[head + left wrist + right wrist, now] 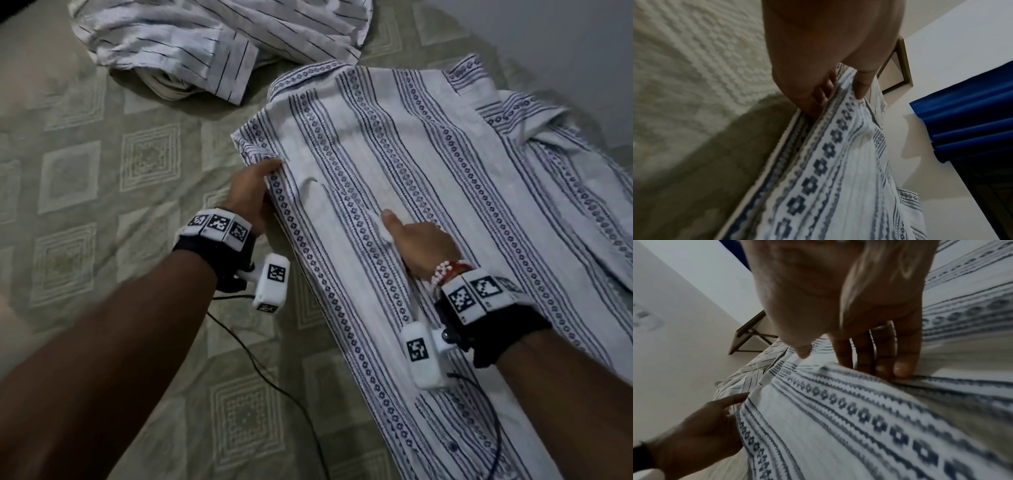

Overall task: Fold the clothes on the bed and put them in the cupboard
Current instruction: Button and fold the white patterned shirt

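Shirt: white with blue flower-and-line stripes (394, 164), spread on the bed, collar at the far end, hem toward the person; its left part is folded over onto the middle.
Left hand: (251, 193) at the shirt's left folded edge, thumb on top and fingers (818, 95) underneath, pinching the fold; in the left wrist view the edge is lifted a little off the bed under this grip.
Right hand: (419, 245) on the shirt's middle, just right of the left hand's grip, thumb pointing toward the collar; the right wrist view shows the fingers (902, 368) curled down into a crease, with a ridge of cloth bunched between thumb and fingers. It holds that ridge.
Between the grips: one panel of the shirt, raised into a soft hump.
Sleeve: (534, 113) beyond the right hand's grip, up and to the right, folded across in a loose bunch near the collar.
Second shirt: white with thin dark stripes (212, 41), crumpled, well beyond the left hand's grip at the far side of the bed, apart from the first shirt except near its collar.
Bed: olive cover with pale square patterns (102, 178), bare to the left of the left hand.
Wrist units: black bands with white marker blocks (219, 228) on both wrists; a black cable (260, 370) runs over the cover below the left one.
Room: pale wall, blue curtain (966, 104), dark frame (898, 68) beyond the shirt.
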